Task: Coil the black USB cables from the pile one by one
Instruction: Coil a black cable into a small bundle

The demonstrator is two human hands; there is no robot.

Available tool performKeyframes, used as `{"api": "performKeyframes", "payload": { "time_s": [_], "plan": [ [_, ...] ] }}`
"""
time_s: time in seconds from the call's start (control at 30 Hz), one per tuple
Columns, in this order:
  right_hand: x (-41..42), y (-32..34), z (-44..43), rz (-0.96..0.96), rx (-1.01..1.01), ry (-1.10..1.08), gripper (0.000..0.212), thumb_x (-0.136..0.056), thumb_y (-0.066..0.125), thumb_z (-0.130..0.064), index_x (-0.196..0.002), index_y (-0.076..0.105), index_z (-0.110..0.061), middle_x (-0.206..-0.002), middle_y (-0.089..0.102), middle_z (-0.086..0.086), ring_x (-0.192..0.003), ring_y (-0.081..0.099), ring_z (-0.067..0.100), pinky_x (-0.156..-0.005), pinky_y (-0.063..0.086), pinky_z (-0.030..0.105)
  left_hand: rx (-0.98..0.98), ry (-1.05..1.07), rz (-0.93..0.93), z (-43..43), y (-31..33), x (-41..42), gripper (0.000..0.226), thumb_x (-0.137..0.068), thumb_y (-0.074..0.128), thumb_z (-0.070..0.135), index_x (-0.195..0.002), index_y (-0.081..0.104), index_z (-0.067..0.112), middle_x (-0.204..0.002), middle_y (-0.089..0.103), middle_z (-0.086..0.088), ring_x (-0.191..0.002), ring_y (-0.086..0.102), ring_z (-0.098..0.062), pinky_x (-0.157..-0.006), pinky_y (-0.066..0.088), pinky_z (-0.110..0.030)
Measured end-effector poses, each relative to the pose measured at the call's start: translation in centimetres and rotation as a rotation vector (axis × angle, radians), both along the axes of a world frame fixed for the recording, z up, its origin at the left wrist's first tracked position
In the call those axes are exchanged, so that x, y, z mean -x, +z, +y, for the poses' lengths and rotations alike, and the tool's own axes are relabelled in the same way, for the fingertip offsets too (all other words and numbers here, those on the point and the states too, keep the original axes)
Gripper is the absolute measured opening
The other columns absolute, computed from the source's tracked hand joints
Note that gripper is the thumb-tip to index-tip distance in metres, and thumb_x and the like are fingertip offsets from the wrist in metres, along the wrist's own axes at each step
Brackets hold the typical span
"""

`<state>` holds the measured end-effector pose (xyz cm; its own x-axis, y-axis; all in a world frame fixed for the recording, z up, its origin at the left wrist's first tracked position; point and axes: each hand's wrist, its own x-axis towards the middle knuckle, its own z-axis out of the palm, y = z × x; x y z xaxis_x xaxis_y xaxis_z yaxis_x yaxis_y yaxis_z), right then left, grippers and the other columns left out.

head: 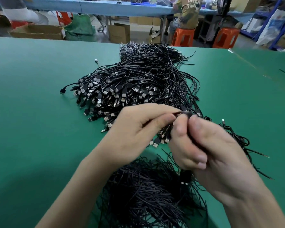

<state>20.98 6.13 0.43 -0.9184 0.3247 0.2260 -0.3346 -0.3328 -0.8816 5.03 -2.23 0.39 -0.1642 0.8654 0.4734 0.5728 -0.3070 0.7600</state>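
Thumb and forefinger of the left hand (138,129) are pinching one black cable (185,113) just above the near edge of the pile (138,83) of USB cables lying mid-table. The right hand (212,153), just right of it, is curling its fingers round the same cable, over a nearer heap of black strands (146,195) on the green table (31,112).

Green table (39,83): fills foreground. Beyond its far edge: blue table (105,7), long, cluttered; 2 orange stools (225,37), person (188,14) seated on one; cardboard boxes (36,31); green sack (80,30). Beyond its far-right corner: blue rack (277,22) w/ bags.
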Motion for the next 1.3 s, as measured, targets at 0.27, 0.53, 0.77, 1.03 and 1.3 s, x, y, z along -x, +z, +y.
{"api": "performKeyframes", "payload": {
  "time_s": [0.27,0.53,0.77,1.03,1.3],
  "plan": [
    [0.1,-0.3,0.9,-0.019,-0.194,-0.780,0.036,-0.110,0.039,-0.025,-0.094,0.069,-0.013,-0.081,0.072,0.005,-0.070,0.068,0.016,-0.066,0.057,0.027,0.432,-0.070,0.143,1.0,-1.2,-2.8,0.032,-0.110,0.044,0.026,-0.110,0.067,0.048,-0.101,0.073,0.003,-0.094,0.067,-0.019,-0.089,0.053,-0.035],
    [-0.3,-1.5,1.3,-0.512,-1.182,-0.911,0.036,-0.105,0.036,-0.044,-0.087,0.062,-0.028,-0.068,0.064,-0.014,-0.064,0.064,0.006,-0.064,0.054,0.039,0.279,0.082,0.274,-0.6,0.9,0.0,0.019,-0.102,0.060,0.042,-0.097,0.077,0.036,-0.070,0.066,0.023,-0.065,0.062,0.000,-0.059,0.043,-0.016],
    [0.4,-1.7,0.8,-0.417,-0.454,-0.219,0.042,-0.100,0.038,-0.044,-0.082,0.069,-0.022,-0.060,0.040,-0.013,-0.054,0.036,0.005,-0.054,0.032,0.017,0.140,0.101,-0.203,-1.0,0.9,1.3,0.009,-0.082,0.084,0.028,-0.076,0.080,0.023,-0.065,0.074,0.003,-0.059,0.068,-0.008,-0.056,0.055,-0.024],
    [-0.4,-1.0,0.8,-0.219,-0.271,0.021,0.030,-0.102,0.044,-0.028,-0.088,0.068,-0.018,-0.063,0.042,-0.008,-0.057,0.038,0.011,-0.059,0.039,0.020,0.210,-0.151,-0.223,-0.6,0.2,1.1,0.027,-0.097,0.067,0.027,-0.123,0.076,0.023,-0.087,0.077,0.017,-0.099,0.072,-0.009,-0.087,0.057,-0.032],
    [-0.1,-0.8,0.7,-0.257,-0.256,0.040,0.030,-0.105,0.043,-0.026,-0.095,0.066,-0.009,-0.077,0.074,0.013,-0.061,0.065,0.021,-0.066,0.052,0.030,0.229,-0.105,-0.334,-0.2,0.0,1.5,0.016,-0.084,0.081,0.039,-0.085,0.079,0.023,-0.085,0.075,-0.003,-0.077,0.066,-0.006,-0.070,0.051,-0.018]
  ]
}}
